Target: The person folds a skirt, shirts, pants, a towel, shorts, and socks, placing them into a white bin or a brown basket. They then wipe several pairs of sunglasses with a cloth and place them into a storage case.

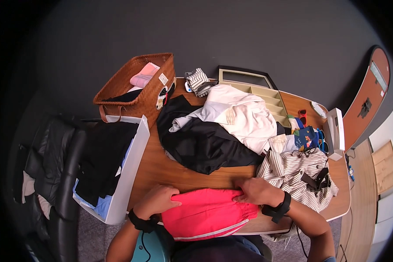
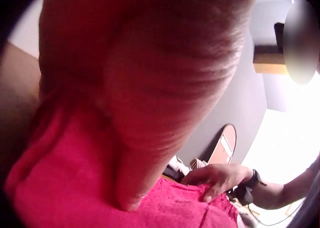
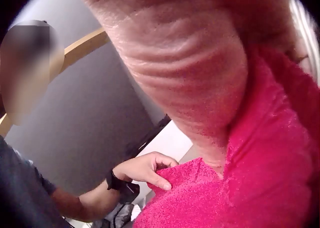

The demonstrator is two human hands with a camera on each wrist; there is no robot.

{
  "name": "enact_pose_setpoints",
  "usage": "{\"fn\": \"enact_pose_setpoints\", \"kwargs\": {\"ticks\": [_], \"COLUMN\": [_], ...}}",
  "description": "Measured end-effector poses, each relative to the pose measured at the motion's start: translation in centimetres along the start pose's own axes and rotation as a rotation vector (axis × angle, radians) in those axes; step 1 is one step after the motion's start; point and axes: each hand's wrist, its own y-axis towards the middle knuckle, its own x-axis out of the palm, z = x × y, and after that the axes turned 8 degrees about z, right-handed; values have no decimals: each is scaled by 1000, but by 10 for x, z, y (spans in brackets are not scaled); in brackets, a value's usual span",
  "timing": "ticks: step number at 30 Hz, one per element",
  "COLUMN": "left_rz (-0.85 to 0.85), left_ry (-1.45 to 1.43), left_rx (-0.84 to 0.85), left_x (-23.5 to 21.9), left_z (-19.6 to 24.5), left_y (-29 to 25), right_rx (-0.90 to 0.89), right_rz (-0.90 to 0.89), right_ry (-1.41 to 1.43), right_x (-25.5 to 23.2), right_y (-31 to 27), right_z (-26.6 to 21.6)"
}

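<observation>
A bright pink garment (image 1: 209, 212) with a white stripe along its lower side lies at the table's front edge, close to the person's body. My left hand (image 1: 157, 200) grips its upper left corner, thumb on top of the cloth. At the upper right corner, my right hand (image 1: 258, 192) pinches the fabric between thumb and fingers. The left wrist view shows the left thumb (image 2: 132, 188) pressed on the pink cloth, with the right hand (image 2: 220, 178) beyond. In the right wrist view, the left hand (image 3: 145, 169) holds the far corner; the fingers under the cloth are hidden.
Black clothing (image 1: 196, 148) and a white shirt (image 1: 240, 115) lie behind the garment. A striped shirt (image 1: 284, 170) is at the right. Left stand a wicker basket (image 1: 166, 72) and a white box (image 1: 137, 153) of folded clothes. A divided organizer (image 1: 275, 102) sits at the back.
</observation>
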Motion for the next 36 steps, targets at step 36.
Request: {"fn": "enact_pose_setpoints", "kwargs": {"ticks": [36], "left_rz": [219], "left_ry": [-1517], "left_rx": [-592], "left_x": [11], "left_z": [-16], "left_y": [-12], "right_rx": [-165], "right_rz": [249], "right_ry": [715], "right_x": [26], "right_y": [27], "right_z": [-55]}}
